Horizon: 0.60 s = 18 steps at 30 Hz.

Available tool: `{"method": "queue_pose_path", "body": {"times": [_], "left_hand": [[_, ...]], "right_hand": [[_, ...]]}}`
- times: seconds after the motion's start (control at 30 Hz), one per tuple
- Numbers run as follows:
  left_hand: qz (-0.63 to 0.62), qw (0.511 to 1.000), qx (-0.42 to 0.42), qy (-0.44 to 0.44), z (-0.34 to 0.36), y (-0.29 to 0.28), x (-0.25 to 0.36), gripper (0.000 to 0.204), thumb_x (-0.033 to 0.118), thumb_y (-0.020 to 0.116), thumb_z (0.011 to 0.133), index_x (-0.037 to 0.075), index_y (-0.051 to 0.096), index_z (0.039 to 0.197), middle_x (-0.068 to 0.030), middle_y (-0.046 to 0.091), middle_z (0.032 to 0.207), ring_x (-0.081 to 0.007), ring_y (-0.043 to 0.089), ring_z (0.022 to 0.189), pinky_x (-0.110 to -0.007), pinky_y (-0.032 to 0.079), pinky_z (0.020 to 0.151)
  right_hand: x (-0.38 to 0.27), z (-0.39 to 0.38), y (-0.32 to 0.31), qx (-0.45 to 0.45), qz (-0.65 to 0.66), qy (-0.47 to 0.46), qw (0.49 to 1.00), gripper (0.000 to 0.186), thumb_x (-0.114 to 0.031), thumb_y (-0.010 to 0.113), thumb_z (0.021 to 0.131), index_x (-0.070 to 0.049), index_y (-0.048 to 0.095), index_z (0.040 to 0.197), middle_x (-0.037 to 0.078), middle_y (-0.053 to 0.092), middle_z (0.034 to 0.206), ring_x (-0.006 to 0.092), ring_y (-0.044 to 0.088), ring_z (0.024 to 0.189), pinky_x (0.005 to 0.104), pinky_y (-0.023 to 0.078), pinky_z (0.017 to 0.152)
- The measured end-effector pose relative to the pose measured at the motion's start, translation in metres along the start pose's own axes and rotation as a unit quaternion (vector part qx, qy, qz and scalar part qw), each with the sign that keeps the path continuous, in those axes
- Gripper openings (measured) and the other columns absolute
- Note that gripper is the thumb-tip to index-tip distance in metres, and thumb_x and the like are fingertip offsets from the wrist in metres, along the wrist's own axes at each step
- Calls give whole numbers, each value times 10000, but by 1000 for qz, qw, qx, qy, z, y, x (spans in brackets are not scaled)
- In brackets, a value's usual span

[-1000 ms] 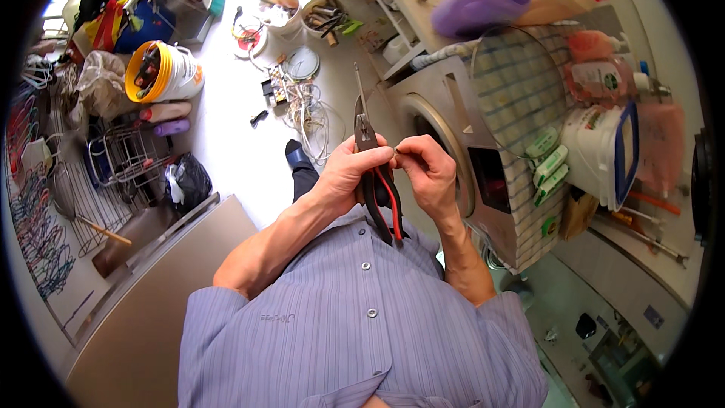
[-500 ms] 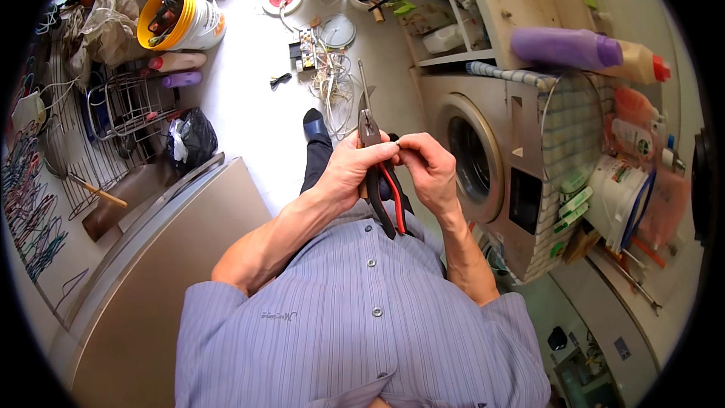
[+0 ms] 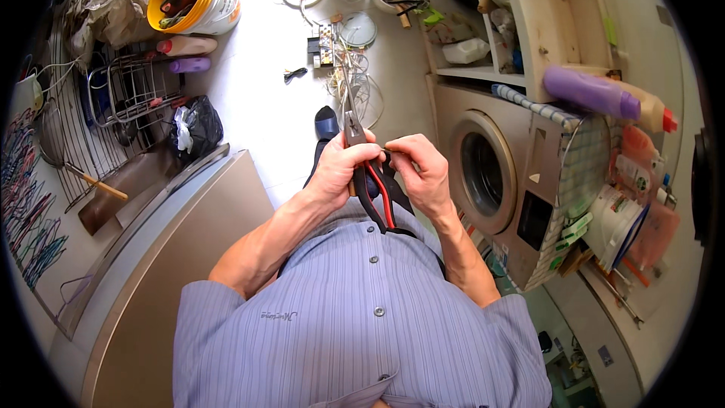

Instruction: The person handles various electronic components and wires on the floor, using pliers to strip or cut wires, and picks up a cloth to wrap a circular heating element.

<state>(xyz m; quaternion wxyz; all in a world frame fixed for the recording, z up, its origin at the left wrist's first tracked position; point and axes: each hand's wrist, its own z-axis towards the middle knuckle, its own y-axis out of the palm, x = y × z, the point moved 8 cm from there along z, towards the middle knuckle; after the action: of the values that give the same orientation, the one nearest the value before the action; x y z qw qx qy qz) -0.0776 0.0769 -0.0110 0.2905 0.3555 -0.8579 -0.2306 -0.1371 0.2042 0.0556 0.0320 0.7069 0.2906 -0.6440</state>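
Observation:
My left hand point(image 3: 332, 172) is closed around a pair of pliers point(image 3: 385, 195) with black and red handles. Their jaws point away from me and the handles hang toward my shirt. A thin metal shaft point(image 3: 348, 91), perhaps a screwdriver's, sticks out beyond the jaws from the same grip; its handle is mostly hidden. Just right of the left thumb, my right hand point(image 3: 423, 177) has thumb and forefinger pinched together on something small and dark that I cannot make out.
Loose wires point(image 3: 355, 87), a terminal block point(image 3: 325, 47) and buckets of tools lie ahead on the floor. At right stands a washing machine point(image 3: 483, 170) with bottles on top. A wire rack point(image 3: 143, 98) and a yellow-rimmed bucket point(image 3: 219, 11) are left, beyond a brown panel point(image 3: 181, 242).
My right fingertips have drawn slightly away from the left thumb, leaving a small gap. Both hands and the pliers have shifted a little left; the view has also moved slightly.

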Motion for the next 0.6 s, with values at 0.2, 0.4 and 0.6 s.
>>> {"method": "queue_pose_path", "body": {"times": [0.2, 0.4, 0.6], "left_hand": [[-155, 986, -47, -50, 5, -14, 3, 121, 61, 611, 875, 43, 572, 988, -81, 647, 835, -195, 642, 768, -342, 550, 771], [-193, 976, -72, -69, 11, -20, 1, 114, 83, 607, 869, 43, 580, 972, -66, 615, 878, -177, 609, 808, -345, 534, 793], [-176, 980, -70, -65, 17, -23, 0, 102, 95, 607, 868, 38, 602, 952, -69, 621, 859, -179, 604, 796, -336, 522, 793]], "right_hand": [[9, 11, 37, -14, 303, 134, 943, 114, 51, 633, 910, 31, 630, 1022, 51, 652, 940, 101, 645, 815, 233, 545, 732], [1, 30, 43, -7, 225, 76, 971, 84, 67, 657, 879, 35, 658, 957, 52, 616, 887, 103, 633, 739, 232, 526, 642], [13, 34, 45, 8, 246, 117, 962, 53, 49, 663, 885, 35, 657, 936, 49, 631, 866, 91, 629, 702, 224, 515, 606]]}}
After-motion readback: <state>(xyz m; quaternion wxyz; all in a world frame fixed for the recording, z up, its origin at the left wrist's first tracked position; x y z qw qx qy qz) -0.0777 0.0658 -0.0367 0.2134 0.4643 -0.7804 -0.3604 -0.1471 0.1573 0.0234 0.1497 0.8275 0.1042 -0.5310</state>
